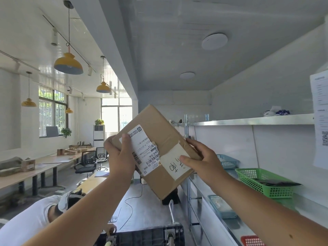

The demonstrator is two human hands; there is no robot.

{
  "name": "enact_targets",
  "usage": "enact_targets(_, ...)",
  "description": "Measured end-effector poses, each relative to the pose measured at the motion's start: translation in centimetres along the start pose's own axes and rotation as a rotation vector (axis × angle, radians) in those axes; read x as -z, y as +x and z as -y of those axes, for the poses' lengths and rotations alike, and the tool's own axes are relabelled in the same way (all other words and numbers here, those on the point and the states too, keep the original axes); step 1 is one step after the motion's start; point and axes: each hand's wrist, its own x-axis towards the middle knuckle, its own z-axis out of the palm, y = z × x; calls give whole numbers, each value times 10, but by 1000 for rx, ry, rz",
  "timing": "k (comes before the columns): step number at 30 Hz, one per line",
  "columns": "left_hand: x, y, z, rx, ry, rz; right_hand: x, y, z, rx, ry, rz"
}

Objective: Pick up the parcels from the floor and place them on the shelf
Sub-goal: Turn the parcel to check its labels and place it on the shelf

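A flat brown cardboard parcel [156,126] with a white shipping label and a handwritten paper patch is held up in front of me, tilted. My left hand [120,157] grips its left edge, thumb on the label. My right hand [204,162] grips its lower right corner, thumb on the paper patch. The metal shelf unit [248,121] stands to the right of the parcel, its upper board level with the parcel's top.
On the shelf sit a green basket [248,180], two blue baskets [229,162] and a red one [252,241]. A small packet [276,111] lies on the top board. Below are a black cart [147,236] and a person in white [35,215]. Desks line the left.
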Motion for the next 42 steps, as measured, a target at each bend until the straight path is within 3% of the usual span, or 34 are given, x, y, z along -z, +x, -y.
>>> enact_targets(6, -2, -7, 6, 110, -135, -135, -3, -4, -2, 20, 12, -8)
enact_targets(15, -18, -16, 8, 374, -365, -269, -8, -16, -7, -306, 240, 259)
enact_targets(18, -21, -18, 11, 433, -400, -284, -14, -18, -9, -318, 242, 285)
enact_targets(21, -21, -23, 17, 476, -380, -226, -16, -17, -10, -303, 302, 244)
enact_targets(25, -11, -21, 26, 505, -300, -135, -3, -6, -23, -233, 375, 41)
enact_targets(29, 1, -19, 31, 559, -146, -42, 13, -3, -26, -273, 477, -51)
enact_targets(34, 11, -20, 24, 352, 112, 59, 23, 1, -30, -312, 509, -102)
enact_targets(40, 22, 1, 22, 239, -47, 234, 34, 7, -23, -323, 527, -33)
enact_targets(42, 28, 8, 17, 202, -44, 364, 39, 8, -23, -342, 540, 5)
